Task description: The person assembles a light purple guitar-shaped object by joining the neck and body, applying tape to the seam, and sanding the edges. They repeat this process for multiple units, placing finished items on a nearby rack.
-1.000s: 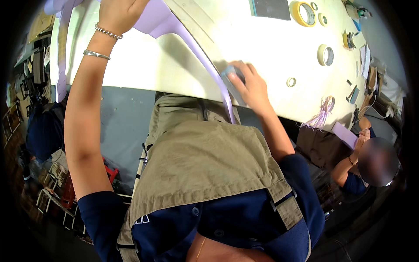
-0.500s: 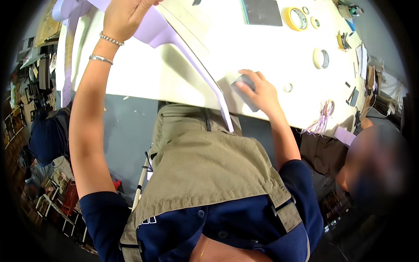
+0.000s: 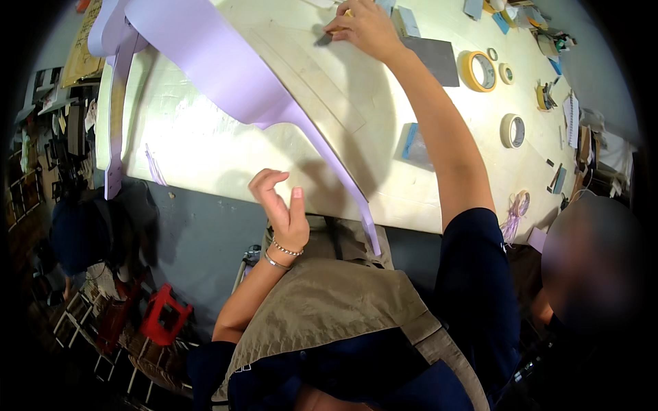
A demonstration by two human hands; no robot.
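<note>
Fingers of the left hand, loosely curled around nothing, hang just left of the slim near end of the lavender piece, which stretches over the table, its long axis slanting from far left to near right. Of the two hands, this one is nearer that end. Right of the piece lies a blue-edged grey pad; farther off, also to its right, the right hand pinches a small dark-tipped thing.

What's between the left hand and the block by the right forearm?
In the head view, the lilac piece crosses between the left hand and that block.
</note>
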